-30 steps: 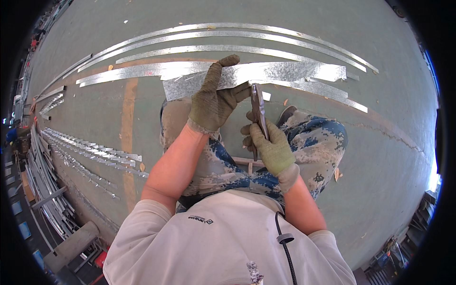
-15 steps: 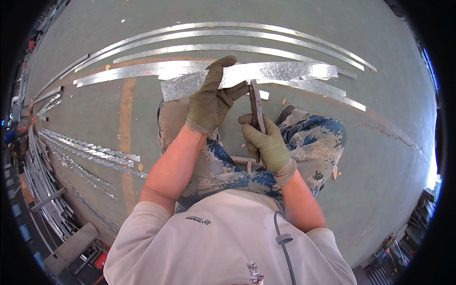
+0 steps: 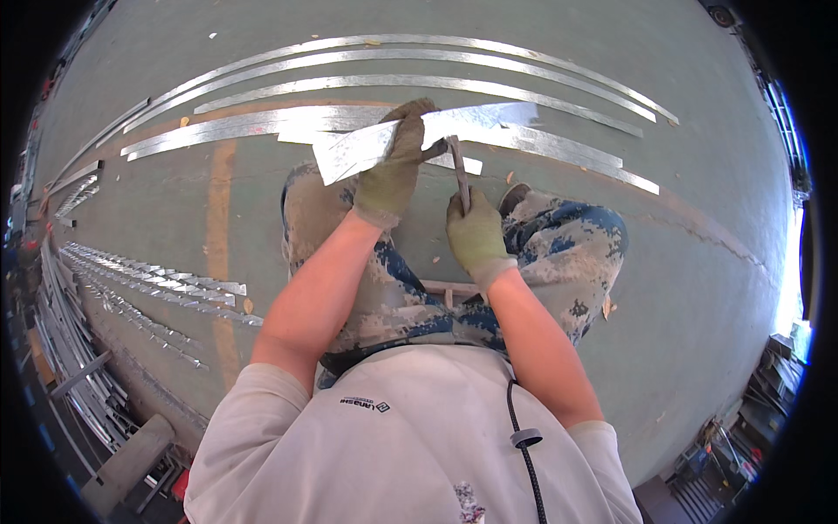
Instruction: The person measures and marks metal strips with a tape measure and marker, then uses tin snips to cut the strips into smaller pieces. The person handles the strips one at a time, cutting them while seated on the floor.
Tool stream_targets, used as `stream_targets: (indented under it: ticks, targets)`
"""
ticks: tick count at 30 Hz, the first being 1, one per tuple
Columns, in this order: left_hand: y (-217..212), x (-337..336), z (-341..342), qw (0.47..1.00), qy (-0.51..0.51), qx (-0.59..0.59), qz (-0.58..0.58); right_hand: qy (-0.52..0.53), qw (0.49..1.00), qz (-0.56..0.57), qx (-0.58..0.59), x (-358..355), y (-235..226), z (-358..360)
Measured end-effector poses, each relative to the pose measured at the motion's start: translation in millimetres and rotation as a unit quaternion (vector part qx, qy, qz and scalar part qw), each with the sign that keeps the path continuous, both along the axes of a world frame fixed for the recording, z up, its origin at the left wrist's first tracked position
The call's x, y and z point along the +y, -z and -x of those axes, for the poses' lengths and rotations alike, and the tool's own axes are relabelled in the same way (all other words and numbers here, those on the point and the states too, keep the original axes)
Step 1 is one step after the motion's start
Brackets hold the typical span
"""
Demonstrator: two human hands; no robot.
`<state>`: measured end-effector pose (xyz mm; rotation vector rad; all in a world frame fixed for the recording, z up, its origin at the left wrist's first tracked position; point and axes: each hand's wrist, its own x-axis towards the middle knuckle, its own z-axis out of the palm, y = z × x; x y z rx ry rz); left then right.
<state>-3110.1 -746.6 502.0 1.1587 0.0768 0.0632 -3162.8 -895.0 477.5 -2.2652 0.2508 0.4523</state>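
In an olive glove, my left hand is closed around a shiny galvanized metal strip. The strip is raised in front of my knees and tilted, its right part higher and glaring with light. My right hand, gloved too, grips a narrow dark metal hand tool at its lower end. The tool's upper end meets the strip's lower edge, just right of my left fingers. Its exact kind and how it sits on the strip cannot be made out.
Several long metal strips lie across the green floor ahead. Twisted metal lengths lie to the left, near a heap of metal bars. A low wooden stool shows between my legs. Racks and clutter stand at the right rim.
The held strip has tipped, its left end now angled more steeply and its right part raised. My right hand has moved up and slightly left, and the tool has shifted left with it.
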Motion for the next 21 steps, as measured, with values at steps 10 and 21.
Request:
stream_targets:
  ticks: [10,21]
  targets:
    - [39.3,-0.1,-20.4,0.955,0.001,-0.066,-0.288,0.004,0.997,0.077,0.012,2.7,12.2,-9.8]
    - [-34.3,24.0,14.0,0.955,0.251,-0.028,0.153,0.048,0.992,0.033,-0.115,-54.0,-33.1,-3.4]
